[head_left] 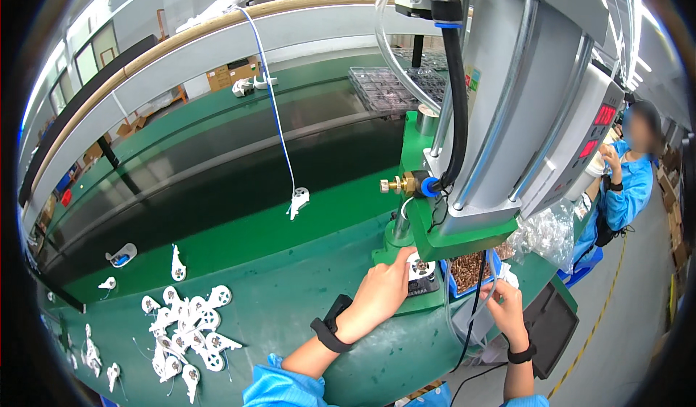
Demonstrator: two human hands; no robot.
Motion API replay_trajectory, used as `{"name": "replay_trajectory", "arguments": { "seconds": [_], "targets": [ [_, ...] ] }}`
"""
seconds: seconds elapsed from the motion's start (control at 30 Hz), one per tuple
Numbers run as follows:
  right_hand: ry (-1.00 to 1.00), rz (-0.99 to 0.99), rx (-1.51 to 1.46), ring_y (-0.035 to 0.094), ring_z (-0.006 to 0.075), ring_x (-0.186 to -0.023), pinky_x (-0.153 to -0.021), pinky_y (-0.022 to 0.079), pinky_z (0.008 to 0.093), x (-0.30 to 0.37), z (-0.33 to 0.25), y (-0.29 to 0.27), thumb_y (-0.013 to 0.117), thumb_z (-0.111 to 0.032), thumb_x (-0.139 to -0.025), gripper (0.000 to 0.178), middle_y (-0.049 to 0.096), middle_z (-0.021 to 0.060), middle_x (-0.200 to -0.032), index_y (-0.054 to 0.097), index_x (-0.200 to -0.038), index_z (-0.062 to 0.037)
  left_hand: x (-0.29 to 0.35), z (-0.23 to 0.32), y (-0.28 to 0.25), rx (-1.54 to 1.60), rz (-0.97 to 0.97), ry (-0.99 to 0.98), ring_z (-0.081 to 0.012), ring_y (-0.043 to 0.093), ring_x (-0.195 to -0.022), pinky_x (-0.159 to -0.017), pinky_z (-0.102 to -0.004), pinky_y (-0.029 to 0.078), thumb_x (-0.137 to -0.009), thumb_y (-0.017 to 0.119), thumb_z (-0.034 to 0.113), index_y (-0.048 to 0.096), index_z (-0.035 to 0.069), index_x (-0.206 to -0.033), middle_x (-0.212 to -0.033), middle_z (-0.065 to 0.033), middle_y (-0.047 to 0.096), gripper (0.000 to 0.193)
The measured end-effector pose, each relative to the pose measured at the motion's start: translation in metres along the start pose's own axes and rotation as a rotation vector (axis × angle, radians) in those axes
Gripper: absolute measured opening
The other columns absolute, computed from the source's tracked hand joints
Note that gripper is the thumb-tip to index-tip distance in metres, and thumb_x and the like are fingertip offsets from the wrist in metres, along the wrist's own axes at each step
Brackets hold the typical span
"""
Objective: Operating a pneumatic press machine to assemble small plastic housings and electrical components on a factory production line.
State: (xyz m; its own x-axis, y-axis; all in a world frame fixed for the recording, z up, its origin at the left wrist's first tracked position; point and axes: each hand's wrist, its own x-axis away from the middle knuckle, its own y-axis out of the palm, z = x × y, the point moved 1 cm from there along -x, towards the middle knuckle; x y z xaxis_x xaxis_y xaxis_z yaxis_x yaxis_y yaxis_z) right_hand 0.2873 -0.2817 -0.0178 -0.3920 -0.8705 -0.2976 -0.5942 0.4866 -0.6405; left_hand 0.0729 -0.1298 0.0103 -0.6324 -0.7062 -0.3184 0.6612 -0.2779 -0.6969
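So I'm standing off to the side of this green counter (290, 291), and everything comes down to one little gap. The white part (420, 268) sits on a black fixture (423, 286) right below the green head of the press (467, 239), round face up. Can't make out its long axis, since fingers and the press hide too much of it.

The left hand (380, 291) is clearly the nearer one. It comes in from the near left, fingers stretched away from the body, tips right at the part's left edge. Looks like contact to me, but whether that grip is really closed on it or just steadying it, I can't tell from here.

The right hand (505, 311) is over on the other side, well apart from the part. A blue tray (458, 294) of copper-coloured bits (466, 270) lies between the two, just right of the fixture. Its thumb and fingers are bunched close together beside a black cable (475, 313), and no idea if something small is pinched in there. Way off left there's a loose pile of similar white pieces (192, 327), out of reach of both grips as they are now.
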Motion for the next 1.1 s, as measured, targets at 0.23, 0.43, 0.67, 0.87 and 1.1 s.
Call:
{"name": "replay_trajectory", "arguments": {
  "seconds": [0.23,0.43,0.67,0.87,1.1],
  "targets": [
    [0.098,0.226,-0.318,0.053,0.0107,-0.064,-0.058,0.042,0.0231,0.009,0.017,0.030,0.062,0.000,-0.075,0.008,0.059,0.0052,-0.072,0.062,-0.083,0.0009,0.010,0.013,0.006,-0.039,0.014,-0.132,-0.0399,0.056,-0.053,-0.050,-0.0499,0.045,-0.083,0.047,0.004,0.039,0.003,-0.119,-0.059,-0.0199,0.057,0.037],
    [-0.035,0.209,-0.039,0.055,0.0219,-0.066,-0.061,0.044,0.0287,0.026,0.021,0.049,0.062,0.000,-0.072,0.009,0.056,0.0112,-0.072,0.057,-0.080,0.0017,0.012,0.004,0.003,0.437,0.047,-0.194,-0.0387,0.057,-0.057,-0.054,-0.0443,0.043,-0.089,0.043,0.010,0.038,0.002,-0.117,-0.063,-0.0208,0.057,0.029],
    [0.039,0.238,-0.224,0.056,0.0172,-0.067,-0.062,0.044,0.0273,0.012,0.020,0.041,0.065,-0.003,-0.073,0.012,0.061,0.0102,-0.076,0.062,-0.084,0.0020,0.014,0.001,-0.011,0.438,-0.114,-0.296,-0.0301,0.059,-0.066,-0.065,-0.0351,0.045,-0.090,0.045,0.015,0.038,0.001,-0.120,-0.078,-0.0198,0.062,0.034],
    [-0.079,0.119,-0.187,0.059,0.0156,-0.066,-0.061,0.045,0.0259,-0.028,-0.026,0.021,0.066,-0.005,-0.073,0.015,0.063,0.0101,-0.075,0.064,-0.086,0.0020,0.011,-0.004,-0.010,0.388,-0.027,-0.206,-0.0379,0.057,-0.062,-0.058,-0.0392,0.044,-0.087,0.049,0.012,0.051,-0.001,-0.113,-0.069,-0.0244,0.058,0.028],
    [0.049,-0.105,-0.508,0.061,0.0143,-0.067,-0.060,0.047,0.0262,-0.037,-0.030,0.034,0.069,-0.007,-0.073,0.017,0.065,0.0101,-0.077,0.065,-0.087,0.0016,0.009,-0.002,-0.009,0.380,-0.008,-0.180,-0.0398,0.057,-0.064,-0.059,-0.0393,0.044,-0.086,0.050,0.010,0.052,-0.001,-0.112,-0.069,-0.0258,0.057,0.029]
  ]
}}
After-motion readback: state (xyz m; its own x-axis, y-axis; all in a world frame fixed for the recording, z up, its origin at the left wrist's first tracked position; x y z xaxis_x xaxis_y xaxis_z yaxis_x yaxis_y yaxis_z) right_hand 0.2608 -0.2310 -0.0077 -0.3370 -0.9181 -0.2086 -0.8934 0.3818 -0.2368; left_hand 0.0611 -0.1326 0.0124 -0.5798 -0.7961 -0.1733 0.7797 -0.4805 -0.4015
